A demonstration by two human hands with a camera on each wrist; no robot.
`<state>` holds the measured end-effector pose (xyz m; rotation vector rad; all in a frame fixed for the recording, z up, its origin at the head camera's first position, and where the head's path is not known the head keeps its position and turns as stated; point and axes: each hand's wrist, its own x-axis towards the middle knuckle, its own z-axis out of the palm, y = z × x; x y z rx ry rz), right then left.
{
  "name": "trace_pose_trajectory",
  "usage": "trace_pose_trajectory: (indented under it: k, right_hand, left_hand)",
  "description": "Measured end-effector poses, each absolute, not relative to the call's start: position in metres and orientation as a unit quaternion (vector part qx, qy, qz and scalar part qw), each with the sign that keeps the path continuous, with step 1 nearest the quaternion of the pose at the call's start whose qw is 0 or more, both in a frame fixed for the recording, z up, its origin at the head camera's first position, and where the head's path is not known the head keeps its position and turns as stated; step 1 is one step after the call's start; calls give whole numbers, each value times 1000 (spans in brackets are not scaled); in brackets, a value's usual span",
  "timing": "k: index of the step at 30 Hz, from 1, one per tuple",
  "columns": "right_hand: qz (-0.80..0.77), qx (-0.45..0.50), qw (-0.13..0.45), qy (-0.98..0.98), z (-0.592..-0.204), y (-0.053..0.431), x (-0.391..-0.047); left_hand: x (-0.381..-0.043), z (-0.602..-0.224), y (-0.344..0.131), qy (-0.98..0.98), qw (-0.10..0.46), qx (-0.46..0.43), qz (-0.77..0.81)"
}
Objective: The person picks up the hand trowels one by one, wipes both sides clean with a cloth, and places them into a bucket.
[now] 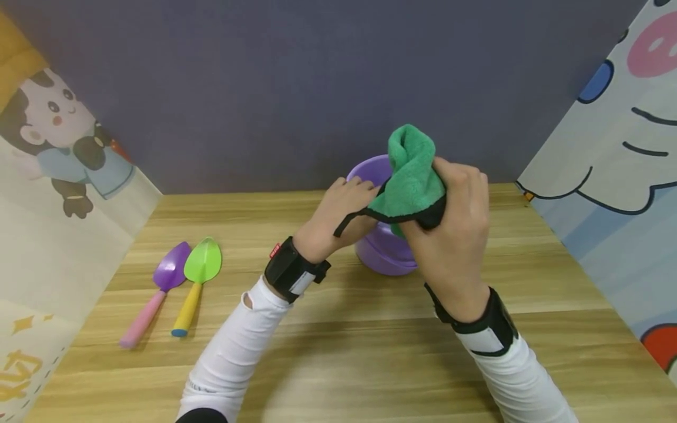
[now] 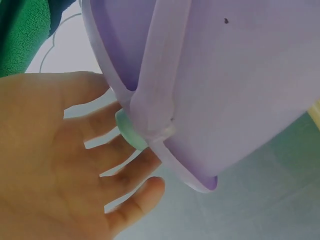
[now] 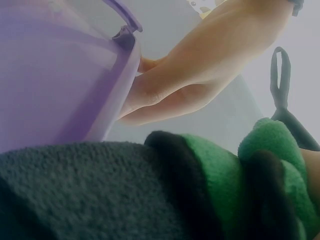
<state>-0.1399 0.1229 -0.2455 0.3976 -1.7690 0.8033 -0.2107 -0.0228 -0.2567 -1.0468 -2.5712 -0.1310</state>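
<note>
A purple bucket (image 1: 388, 249) stands on the table near its back edge, its rim partly hidden behind both hands. My left hand (image 1: 344, 214) is at the bucket's left side, and in the left wrist view its fingers (image 2: 120, 165) extend loosely by the rim and handle hinge. Above the bucket, my right hand (image 1: 457, 229) grips a bunched green cloth (image 1: 415, 170) with black edging. The cloth's black hanging loop (image 3: 281, 80) sticks out in the right wrist view. A small dark speck (image 2: 226, 21) shows on the bucket's pale purple surface.
Left of the arms lie two toy shovels on the wooden table (image 1: 338, 364): a purple one (image 1: 171, 267) with a pink handle and a green one (image 1: 203, 261) with a yellow handle. A dark grey wall (image 1: 264, 100) rises behind; cartoon-printed panels flank both sides.
</note>
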Motion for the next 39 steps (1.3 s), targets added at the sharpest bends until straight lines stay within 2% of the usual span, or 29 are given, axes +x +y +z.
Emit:
trace_pose_trajectory:
  k: [8, 16, 22, 29, 35, 39]
  right_hand:
    - [339, 171, 543, -749, -247, 122, -140]
    - [345, 171, 542, -747, -248, 122, -141]
    - [349, 173, 533, -751, -249, 120, -141]
    - [348, 180, 526, -755, -250, 118, -141]
    - [348, 186, 517, -759, -251, 117, -139]
    - [351, 188, 516, -758, -251, 116, -138]
  left_hand:
    - [-207, -256, -33, -911, 207, -356, -37]
    - [-189, -266, -63, -910, 227, -341, -65]
    - [-172, -284, -105, -941, 187, -275, -68]
    - [-153, -318, -192, -965, 180, -185, -33]
    - [-137, -343, -252, -991, 83, -102, -23]
    - [-127, -356, -274, -996, 69, -57, -21]
